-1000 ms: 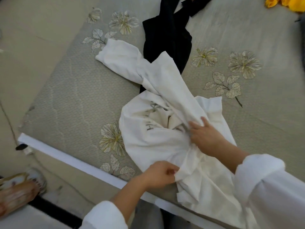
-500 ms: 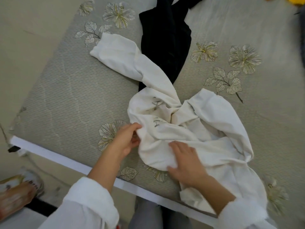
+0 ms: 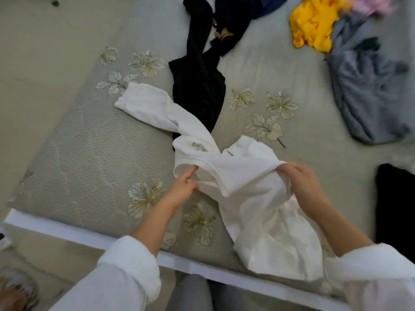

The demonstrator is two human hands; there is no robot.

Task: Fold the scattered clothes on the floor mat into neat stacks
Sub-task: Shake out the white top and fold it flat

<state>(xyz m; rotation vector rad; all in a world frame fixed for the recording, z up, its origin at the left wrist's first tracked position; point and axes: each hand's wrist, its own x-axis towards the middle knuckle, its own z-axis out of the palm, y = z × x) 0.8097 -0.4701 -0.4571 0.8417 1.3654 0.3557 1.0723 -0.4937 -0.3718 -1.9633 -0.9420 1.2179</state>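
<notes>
Above floral mat (image 3: 89, 153), outstretched left hand (image 3: 182, 187) pinches, right hand (image 3: 302, 182) grips white shirt (image 3: 247, 176).

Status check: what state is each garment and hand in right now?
white garment: crumpled, unfolded, gripped by both hands.
black garment: unfolded, end under the white garment.
yellow garment: crumpled heap.
grey garment: crumpled heap.
left hand: pinches white garment.
right hand: grips white garment.

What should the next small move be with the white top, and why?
Probably draw both hands apart and lift, to untwist the white top. The left hand and right hand each grip its fabric, but it is twisted in the middle and one sleeve lies across the black garment, so it cannot yet lie flat on the floor mat.
</notes>
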